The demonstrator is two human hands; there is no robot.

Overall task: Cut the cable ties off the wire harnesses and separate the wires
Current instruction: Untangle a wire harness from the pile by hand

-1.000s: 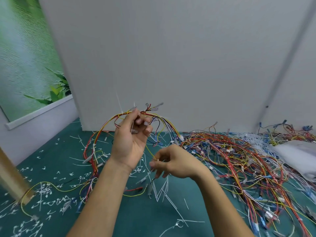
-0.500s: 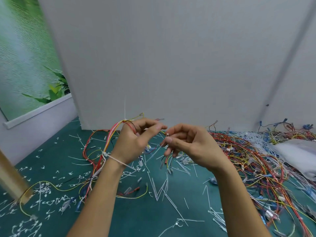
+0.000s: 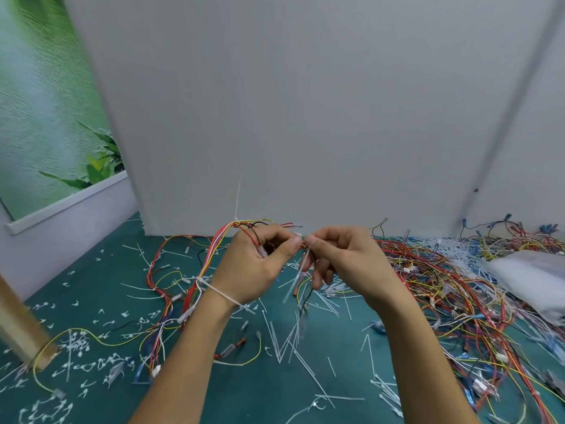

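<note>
I get a single head-worn view — it looks forward and down from close above the left hand [image 3: 253, 270] and right hand [image 3: 345, 264], over the green surface [image 3: 260, 390] toward a grey wall [image 3: 305, 102].

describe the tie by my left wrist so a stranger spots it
Below the grey panel, find the left hand holding the wire bundle. The white tie runs from that bundle across the wrist. Unlike the cut ties on the green surface, it is fastened round wires.

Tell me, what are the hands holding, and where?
The left hand grips the bundle of red, yellow and black wires at its top bend; the right hand pinches a few thin strands near their upper ends.
</note>
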